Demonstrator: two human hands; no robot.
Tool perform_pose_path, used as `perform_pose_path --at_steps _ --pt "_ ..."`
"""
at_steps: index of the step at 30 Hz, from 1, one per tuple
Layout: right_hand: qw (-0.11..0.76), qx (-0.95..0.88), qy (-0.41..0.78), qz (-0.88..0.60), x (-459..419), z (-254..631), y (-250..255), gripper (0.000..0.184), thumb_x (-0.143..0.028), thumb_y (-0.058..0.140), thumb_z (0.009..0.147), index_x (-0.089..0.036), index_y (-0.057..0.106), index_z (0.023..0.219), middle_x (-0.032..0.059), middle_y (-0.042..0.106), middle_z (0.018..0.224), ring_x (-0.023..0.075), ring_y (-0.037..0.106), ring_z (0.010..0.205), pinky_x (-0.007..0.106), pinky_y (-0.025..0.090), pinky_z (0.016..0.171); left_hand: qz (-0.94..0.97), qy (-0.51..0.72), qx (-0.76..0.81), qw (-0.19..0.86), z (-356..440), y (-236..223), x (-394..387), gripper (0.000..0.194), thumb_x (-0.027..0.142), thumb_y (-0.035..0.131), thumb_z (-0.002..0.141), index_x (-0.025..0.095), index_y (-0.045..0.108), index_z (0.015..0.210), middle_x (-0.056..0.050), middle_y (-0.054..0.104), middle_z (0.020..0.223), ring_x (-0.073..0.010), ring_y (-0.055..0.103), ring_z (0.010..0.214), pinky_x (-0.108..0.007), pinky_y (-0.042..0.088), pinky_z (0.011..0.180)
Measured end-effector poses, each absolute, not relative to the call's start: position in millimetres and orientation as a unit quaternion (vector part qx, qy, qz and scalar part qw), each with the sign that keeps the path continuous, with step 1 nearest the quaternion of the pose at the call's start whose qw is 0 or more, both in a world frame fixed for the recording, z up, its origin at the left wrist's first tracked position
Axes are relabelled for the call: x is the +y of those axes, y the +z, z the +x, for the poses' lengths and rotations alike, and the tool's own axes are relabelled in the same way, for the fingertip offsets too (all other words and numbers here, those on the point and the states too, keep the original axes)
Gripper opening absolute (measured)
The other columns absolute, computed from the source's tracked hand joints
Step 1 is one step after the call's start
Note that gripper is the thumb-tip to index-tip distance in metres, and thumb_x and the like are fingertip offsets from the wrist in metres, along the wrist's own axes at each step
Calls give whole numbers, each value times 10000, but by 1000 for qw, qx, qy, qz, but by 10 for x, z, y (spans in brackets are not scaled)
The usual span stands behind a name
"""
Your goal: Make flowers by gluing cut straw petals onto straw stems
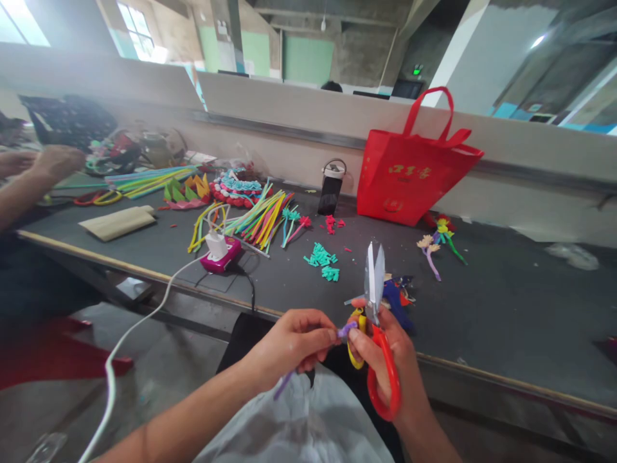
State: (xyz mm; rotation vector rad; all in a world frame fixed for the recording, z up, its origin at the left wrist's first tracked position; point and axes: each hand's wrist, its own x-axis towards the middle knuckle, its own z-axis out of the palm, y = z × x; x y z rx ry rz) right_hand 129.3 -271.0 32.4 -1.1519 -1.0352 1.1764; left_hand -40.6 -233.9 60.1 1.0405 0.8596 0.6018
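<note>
My left hand (pixel 308 337) is closed in a pinch on a thin purple strip (pixel 346 330), whose tail hangs below the palm. The strip's upper end meets the fingertips of my right hand (pixel 385 354). That hand is wrapped round a pair of scissors (pixel 375 283) with red and yellow handles, blades pointing up and slightly apart. Both hands are above my lap, at the table's front edge. Behind the scissors lies a dark blue piece (pixel 398 301) among small scraps. Small teal cut pieces (pixel 322 255) lie in a pile farther back on the table.
A red bag (pixel 417 173) and a dark bottle (pixel 331 188) stand by the partition. Colourful strips (pixel 263 218), a purple power socket (pixel 222 256) with a white cable, and made flowers (pixel 441 235) lie on the dark table (pixel 506 308). Another person's hands (pixel 58 164) are at left.
</note>
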Motion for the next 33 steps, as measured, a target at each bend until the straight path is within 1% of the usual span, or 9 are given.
perform_pose_path --at_steps 2,5,8,14,18,22,25,28,33 --pt "565 -446 492 -490 -2705 1272 303 372 -269 689 811 -255 571 1163 -22 622 825 80 562 624 176 473 574 432 261 375 777 -397 571 -2337 195 318 672 751 130 646 796 10 554 561 -56 384 397 -208 205 386" --pt "571 -448 498 -475 -2692 1243 265 367 -255 673 823 -257 563 1173 -16 633 849 93 591 675 188 488 621 360 257 354 824 -381 540 -2335 132 239 672 728 128 643 794 13 548 556 -38 339 374 -205 149 374" --pt "571 -443 509 -468 -2677 1232 229 375 -260 671 829 -256 555 1186 -20 624 836 93 579 652 184 471 579 330 278 345 834 -373 521 -2341 109 208 683 711 128 635 768 8 551 561 -35 343 381 -204 147 375" --pt "588 -451 488 -461 -2664 1249 280 361 -276 661 842 -254 550 1184 -18 630 840 89 566 642 192 478 594 346 284 367 815 -377 510 -2348 121 216 704 701 127 629 733 21 524 518 -20 245 374 -216 65 380" --pt "578 -474 472 -468 -2673 1238 368 369 -271 660 834 -263 545 1185 -7 651 875 99 599 665 202 503 606 343 295 377 808 -365 501 -2363 158 242 731 688 133 622 721 43 478 512 -22 239 392 -218 66 387" --pt "572 -493 437 -489 -2683 1212 366 342 -249 678 805 -257 582 1133 -8 656 850 114 620 684 221 528 639 345 305 381 802 -345 499 -2391 196 261 757 671 139 604 684 68 414 497 -22 219 399 -222 78 387" --pt "576 -479 449 -487 -2693 1191 321 342 -262 670 817 -256 575 1145 -11 642 844 104 593 649 214 511 595 344 315 382 798 -341 509 -2394 209 263 769 665 135 604 675 73 404 504 -19 218 405 -218 87 390" --pt "580 -462 472 -477 -2704 1169 307 353 -287 667 833 -252 552 1165 -17 620 827 96 563 620 203 479 551 339 326 388 793 -348 522 -2384 214 257 781 649 133 608 674 70 429 512 -14 226 402 -213 97 392" --pt "594 -427 502 -461 -2726 1128 330 361 -297 671 845 -238 528 1171 -17 597 824 88 534 603 205 454 548 326 325 381 802 -363 518 -2376 226 257 794 638 130 609 672 62 458 501 -11 233 392 -210 94 399"
